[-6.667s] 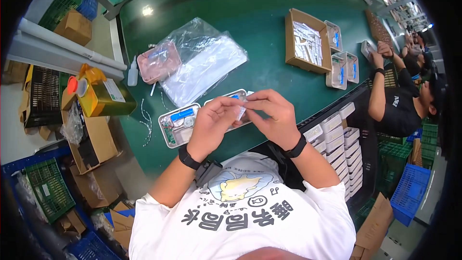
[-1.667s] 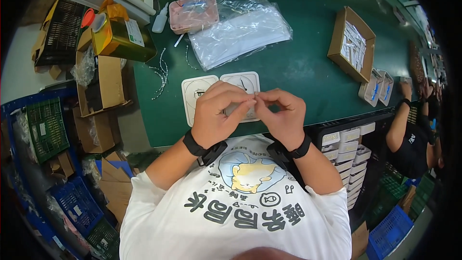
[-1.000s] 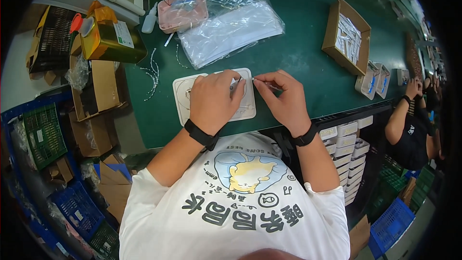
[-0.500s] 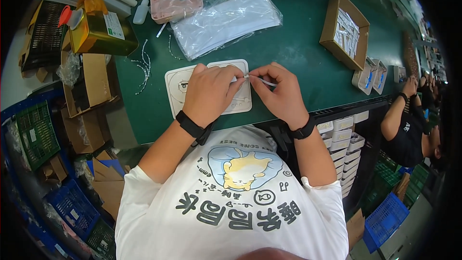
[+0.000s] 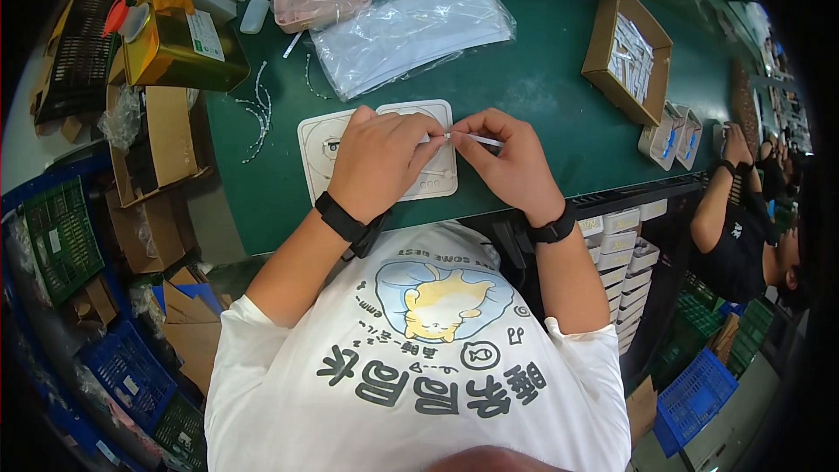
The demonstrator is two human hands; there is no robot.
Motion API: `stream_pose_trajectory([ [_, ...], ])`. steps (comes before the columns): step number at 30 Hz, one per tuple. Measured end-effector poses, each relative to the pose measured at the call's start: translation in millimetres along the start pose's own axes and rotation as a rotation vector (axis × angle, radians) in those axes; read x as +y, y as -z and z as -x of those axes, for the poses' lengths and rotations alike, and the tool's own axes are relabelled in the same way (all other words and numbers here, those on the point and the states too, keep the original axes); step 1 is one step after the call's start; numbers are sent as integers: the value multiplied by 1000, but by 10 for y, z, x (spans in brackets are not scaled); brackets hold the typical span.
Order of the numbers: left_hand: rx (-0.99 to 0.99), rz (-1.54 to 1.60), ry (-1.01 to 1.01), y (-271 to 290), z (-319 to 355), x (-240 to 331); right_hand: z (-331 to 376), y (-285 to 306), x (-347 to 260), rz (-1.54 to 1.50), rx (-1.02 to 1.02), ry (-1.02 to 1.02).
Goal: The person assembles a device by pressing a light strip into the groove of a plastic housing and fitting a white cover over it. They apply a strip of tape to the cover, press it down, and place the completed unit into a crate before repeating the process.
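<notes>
Speaker A: State the layout, left to right.

Speaker B: Thin pale strands (image 5: 257, 114) lie on the desk (image 5: 253, 223), left of the left hand (image 5: 376, 157). The left white cover (image 5: 312, 142) is partly hidden by that hand. The right white cover (image 5: 444, 179) lies below its fingertips; contact cannot be confirmed.

Speaker A: State of the left hand?

Speaker B: Thumb and forefinger narrow, pinching a small white piece (image 5: 426, 138). Whether this is one with the white strip (image 5: 479, 139) to its right cannot be told.

Speaker A: State of the right hand (image 5: 511, 162)?

Speaker B: Thumb and forefinger pinch the white strip, which runs from the gap between both hands rightward across the right hand's fingers.

Speaker A: Expected handling?

Speaker B: Judged by its slimness, very light, probably flexible, possibly slippery. Treat its left end as fragile. Grip with the fingertips close to that end, using light pressure. Do not pull by the right-hand tail; the strip may bend or slip.
</notes>
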State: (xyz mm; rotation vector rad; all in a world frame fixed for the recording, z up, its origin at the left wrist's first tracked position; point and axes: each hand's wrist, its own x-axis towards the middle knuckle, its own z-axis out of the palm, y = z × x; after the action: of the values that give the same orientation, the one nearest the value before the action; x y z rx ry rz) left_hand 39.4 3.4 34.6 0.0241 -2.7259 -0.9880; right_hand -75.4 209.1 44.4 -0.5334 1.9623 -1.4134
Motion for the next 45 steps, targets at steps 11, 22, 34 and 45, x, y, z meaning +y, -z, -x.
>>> stream_pose_trajectory([
  [11,46,-10,-7,-1,-14,22,10,-49,11,47,23,52],
  [22,8,-98,-54,-66,20,-11,10,-138,17,-49,32,-66],
  [34,31,215,138,266,47,220,33,-174,-146,214,177,346],
  [45,212,1016,385,405,552,188,80,-807,-369,-39,44,450],
])
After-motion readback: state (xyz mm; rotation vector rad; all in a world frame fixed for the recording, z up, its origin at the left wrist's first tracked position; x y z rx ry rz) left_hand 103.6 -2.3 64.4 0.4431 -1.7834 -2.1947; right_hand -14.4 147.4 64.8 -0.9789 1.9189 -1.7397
